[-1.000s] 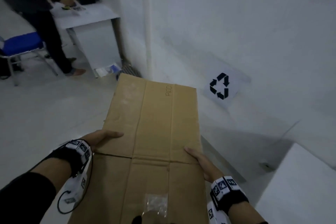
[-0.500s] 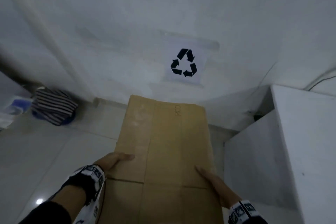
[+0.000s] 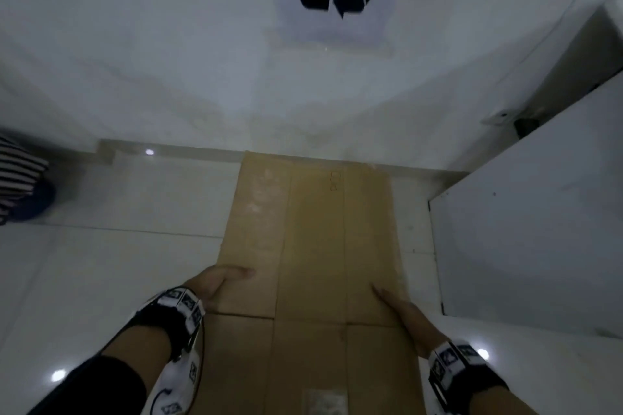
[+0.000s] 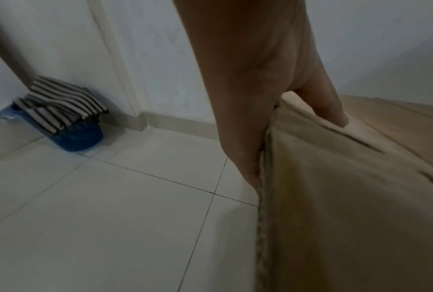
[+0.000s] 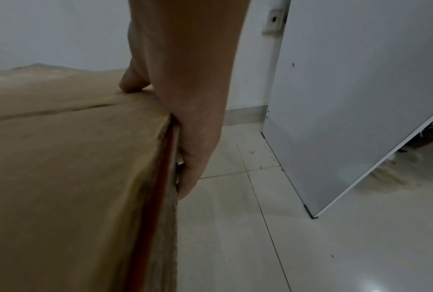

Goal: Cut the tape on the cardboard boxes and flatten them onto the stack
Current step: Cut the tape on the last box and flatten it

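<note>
Head view: flattened cardboard box (image 3: pixel 313 280) at 6 o'clock, above the floor tiles (image 3: pixel 135 263), left hand (image 3: pixel 215 283) and right hand (image 3: pixel 404 313) clamping opposite edges. Likely light, stiff, floppy at creases; edge grips suit.

Left wrist: plain brown, creased, thumb on top.

Right wrist: double-layered edge pinched.

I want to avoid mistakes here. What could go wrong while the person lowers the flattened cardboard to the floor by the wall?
1. The flattened cardboard is held only at its side edges by the left hand and right hand; it could slip or sag.
2. Its right edge is near the white panel and might catch on it.
3. Fingers wrapped under the edge could get pinched against the floor.
</note>
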A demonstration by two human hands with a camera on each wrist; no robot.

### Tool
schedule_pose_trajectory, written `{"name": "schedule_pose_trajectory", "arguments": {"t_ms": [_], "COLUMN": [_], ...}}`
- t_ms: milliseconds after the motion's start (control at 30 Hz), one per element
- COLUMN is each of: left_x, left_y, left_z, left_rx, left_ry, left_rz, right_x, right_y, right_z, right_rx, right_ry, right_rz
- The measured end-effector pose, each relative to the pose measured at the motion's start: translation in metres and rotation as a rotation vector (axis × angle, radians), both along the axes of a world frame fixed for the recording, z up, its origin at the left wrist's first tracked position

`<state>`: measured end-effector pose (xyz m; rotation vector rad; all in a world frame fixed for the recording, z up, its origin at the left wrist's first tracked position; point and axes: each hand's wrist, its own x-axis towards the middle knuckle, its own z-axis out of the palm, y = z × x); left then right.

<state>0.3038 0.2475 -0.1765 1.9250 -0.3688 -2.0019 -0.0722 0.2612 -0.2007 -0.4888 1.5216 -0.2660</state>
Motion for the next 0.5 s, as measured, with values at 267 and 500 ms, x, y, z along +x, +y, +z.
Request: {"name": "schedule_pose_trajectory", "arguments": {"t_ms": [267,500], "left_x": [-0.007,0.002], "left_y": [-0.036,-0.068], "left_z": [-0.150,-0.249], "left_rx": [-0.034,-0.110], "left_ry": [-0.005,-0.074], "left_rz": [-0.008,-0.079], "right_x": [-0.001,0.005], "right_y": [-0.039,-0.067], "right_z": [-0.152,-0.260], "right_rx": [-0.077,-0.156], "right_ry": [0.030,0.020], "right_rz": [-0.007,-0.021]}}
